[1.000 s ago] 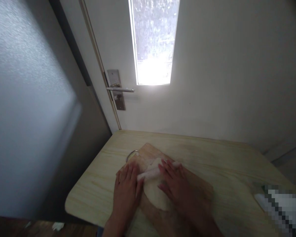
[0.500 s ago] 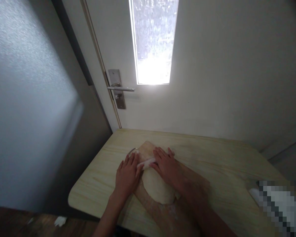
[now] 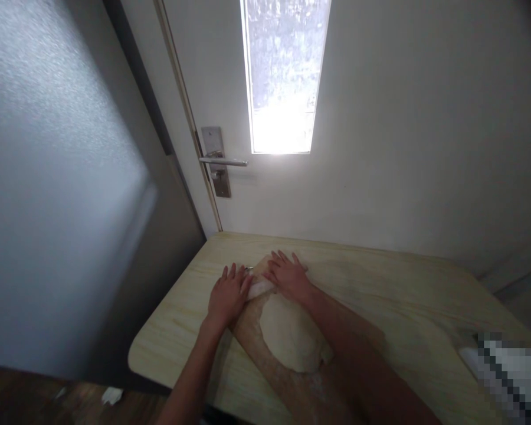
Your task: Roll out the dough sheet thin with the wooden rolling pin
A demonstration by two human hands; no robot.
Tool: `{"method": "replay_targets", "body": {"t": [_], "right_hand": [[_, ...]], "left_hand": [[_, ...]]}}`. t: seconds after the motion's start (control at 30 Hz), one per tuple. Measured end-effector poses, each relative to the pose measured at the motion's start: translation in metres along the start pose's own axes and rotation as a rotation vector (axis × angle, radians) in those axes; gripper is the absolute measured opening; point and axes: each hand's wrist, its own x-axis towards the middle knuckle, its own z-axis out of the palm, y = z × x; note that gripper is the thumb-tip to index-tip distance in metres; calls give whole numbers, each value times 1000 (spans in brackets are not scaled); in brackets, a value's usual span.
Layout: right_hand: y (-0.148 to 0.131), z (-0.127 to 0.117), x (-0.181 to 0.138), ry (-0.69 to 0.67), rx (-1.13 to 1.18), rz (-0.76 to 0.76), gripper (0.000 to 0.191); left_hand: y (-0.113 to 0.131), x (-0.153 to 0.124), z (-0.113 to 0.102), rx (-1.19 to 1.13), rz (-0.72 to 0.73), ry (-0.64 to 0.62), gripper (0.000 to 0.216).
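- Rolling pin point(image 3: 260, 288): lies crosswise at the far end of the board point(image 3: 252, 333). Long axis slants: left end nearer me, right end farther off.
- Dough point(image 3: 289, 333): a flat sheet on the middle of the board, on my side of the pin. Its far edge sits close to the pin; cannot tell if they touch.
- Right hand point(image 3: 287, 276): palm down over the pin's right part, fingers extended and parted, not wrapped round. Nearer hand to the dough; my forearm crosses above the board's right side.
- Left hand point(image 3: 228, 293): at the board's left edge, over the pin's left end, fingers spread; I see no grip.
- Metal ring point(image 3: 249, 268): at the board's far end, between my hands.
- Table point(image 3: 172, 330): under the board.
- Door point(image 3: 380, 147): beyond the board.
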Motion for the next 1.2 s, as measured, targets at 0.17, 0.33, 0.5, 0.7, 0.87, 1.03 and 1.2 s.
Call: {"method": "replay_targets", "body": {"t": [0.17, 0.33, 0.5, 0.7, 0.87, 1.03, 1.2], "right_hand": [[-6, -3, -34, 25, -5, -17, 44], [-7, -3, -105, 172, -46, -44, 50], [-3, -3, -93, 112, -8, -60, 51], [-1, 0, -11, 5, 8, 16, 48], [-1, 2, -27, 18, 1, 11, 47], [-6, -2, -99, 137, -63, -38, 54], [-4, -8, -118, 121, -46, -57, 54]], "left_hand": [[7, -24, 3, 15, 18, 27, 45], [31, -81, 18, 84, 82, 263, 51], [30, -69, 16, 93, 27, 227, 49], [7, -9, -5, 37, -56, -33, 45], [12, -24, -4, 36, 4, -22, 45], [33, -79, 13, 63, 92, 163, 51], [39, -90, 20, 91, 108, 254, 54]]}}
